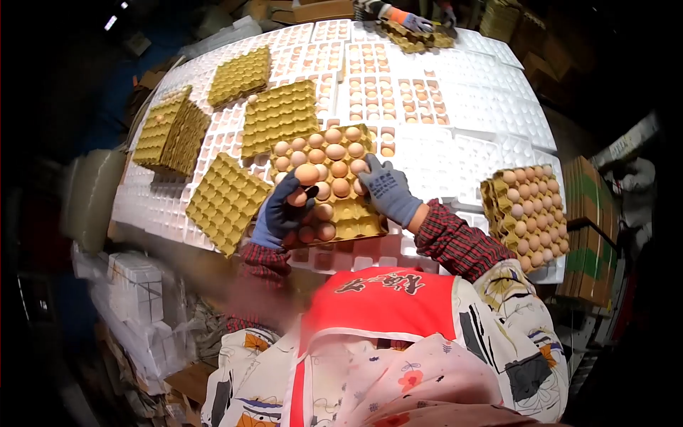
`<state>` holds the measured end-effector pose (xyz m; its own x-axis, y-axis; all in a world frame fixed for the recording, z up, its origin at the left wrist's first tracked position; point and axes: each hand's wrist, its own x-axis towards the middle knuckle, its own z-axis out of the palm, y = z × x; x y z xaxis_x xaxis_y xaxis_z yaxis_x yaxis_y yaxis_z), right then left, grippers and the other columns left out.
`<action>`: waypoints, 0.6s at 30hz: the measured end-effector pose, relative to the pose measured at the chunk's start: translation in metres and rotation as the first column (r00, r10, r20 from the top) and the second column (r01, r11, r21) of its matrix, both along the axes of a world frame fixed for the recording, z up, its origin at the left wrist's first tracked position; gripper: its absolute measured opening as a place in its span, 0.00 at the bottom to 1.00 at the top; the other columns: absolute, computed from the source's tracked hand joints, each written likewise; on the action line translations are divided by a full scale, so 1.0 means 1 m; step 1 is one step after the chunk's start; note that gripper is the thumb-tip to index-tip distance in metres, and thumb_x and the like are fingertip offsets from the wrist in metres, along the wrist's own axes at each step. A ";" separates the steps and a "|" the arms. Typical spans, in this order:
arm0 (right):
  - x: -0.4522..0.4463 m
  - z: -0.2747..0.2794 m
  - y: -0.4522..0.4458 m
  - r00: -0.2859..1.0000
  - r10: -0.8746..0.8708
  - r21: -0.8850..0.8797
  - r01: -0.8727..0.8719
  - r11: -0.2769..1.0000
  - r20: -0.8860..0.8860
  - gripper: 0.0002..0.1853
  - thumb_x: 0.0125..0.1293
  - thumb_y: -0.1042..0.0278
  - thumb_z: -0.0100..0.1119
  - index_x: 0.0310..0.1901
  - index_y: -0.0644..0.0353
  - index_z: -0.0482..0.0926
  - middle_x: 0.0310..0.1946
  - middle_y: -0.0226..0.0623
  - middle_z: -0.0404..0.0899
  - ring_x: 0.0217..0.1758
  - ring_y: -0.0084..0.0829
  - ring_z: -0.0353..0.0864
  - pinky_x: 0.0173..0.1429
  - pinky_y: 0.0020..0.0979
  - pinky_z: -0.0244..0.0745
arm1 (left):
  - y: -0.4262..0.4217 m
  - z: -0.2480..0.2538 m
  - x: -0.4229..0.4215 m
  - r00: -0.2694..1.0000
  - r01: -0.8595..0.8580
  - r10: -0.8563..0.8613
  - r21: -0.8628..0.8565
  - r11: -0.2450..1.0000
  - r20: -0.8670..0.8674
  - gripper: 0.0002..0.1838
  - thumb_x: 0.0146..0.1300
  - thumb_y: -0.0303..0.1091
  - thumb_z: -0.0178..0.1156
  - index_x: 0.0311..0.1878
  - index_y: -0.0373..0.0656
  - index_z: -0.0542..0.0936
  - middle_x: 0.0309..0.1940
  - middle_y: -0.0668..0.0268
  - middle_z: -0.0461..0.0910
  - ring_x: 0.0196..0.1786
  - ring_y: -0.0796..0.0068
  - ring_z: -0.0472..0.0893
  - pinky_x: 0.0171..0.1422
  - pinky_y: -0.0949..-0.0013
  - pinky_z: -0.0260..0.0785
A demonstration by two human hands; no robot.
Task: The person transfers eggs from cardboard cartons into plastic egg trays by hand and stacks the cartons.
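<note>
In front of me lies a yellow pulp egg tray [357, 219], partly filled with brown eggs. Its near right cells hold no eggs. My left hand [279, 212], in a grey-blue glove with a dark palm, is over the tray's left side, its fingers curled round eggs [307, 174]. How many it holds is partly hidden by the fingers. At the tray's right edge, my gloved right hand [390, 191] has its fingertips closed on an egg [359, 166], which seems to rest in its cell.
White foam egg trays [423, 160] cover the table, some holding eggs. Yellow trays [226, 203] lie left, beside a tall stack [171, 135]. A full egg stack [530, 213] stands right. Another person's gloved hands [416, 21] touch pulp trays [413, 41] at the far edge.
</note>
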<state>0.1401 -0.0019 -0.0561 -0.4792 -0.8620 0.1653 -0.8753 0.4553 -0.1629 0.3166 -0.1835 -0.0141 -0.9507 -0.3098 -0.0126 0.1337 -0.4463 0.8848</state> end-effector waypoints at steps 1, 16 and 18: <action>0.000 0.001 -0.002 0.999 -0.030 0.036 0.029 0.999 0.030 0.17 0.54 0.64 0.66 0.48 0.49 0.78 0.57 0.43 0.69 0.48 0.44 0.78 0.40 0.43 0.81 | -0.005 -0.014 0.000 0.998 0.014 -0.009 0.094 0.995 -0.060 0.23 0.72 0.33 0.55 0.67 0.37 0.70 0.60 0.59 0.74 0.58 0.66 0.77 0.57 0.65 0.76; 0.002 -0.019 0.075 -0.350 0.473 -0.143 0.663 0.735 0.808 0.25 0.74 0.55 0.57 0.67 0.55 0.70 0.54 0.31 0.78 0.53 0.33 0.84 0.34 0.22 0.73 | -0.197 -0.092 -0.093 0.822 -0.332 0.557 -0.893 0.302 -0.118 0.25 0.69 0.44 0.63 0.64 0.42 0.73 0.47 0.64 0.78 0.47 0.71 0.78 0.54 0.62 0.77; 0.014 -0.021 0.080 -0.368 0.492 -0.100 0.713 0.694 0.789 0.24 0.76 0.56 0.54 0.68 0.56 0.68 0.55 0.34 0.77 0.59 0.39 0.81 0.38 0.24 0.74 | -0.234 -0.070 -0.138 0.738 -0.652 0.609 0.073 0.755 0.291 0.27 0.67 0.52 0.62 0.64 0.50 0.77 0.46 0.73 0.80 0.49 0.74 0.75 0.49 0.62 0.72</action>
<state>0.1537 0.0777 -0.0775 -0.5368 -0.7470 -0.3921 0.7441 -0.2001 -0.6374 0.1784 -0.4177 -0.0845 -0.4975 -0.8095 -0.3116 0.2344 -0.4714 0.8502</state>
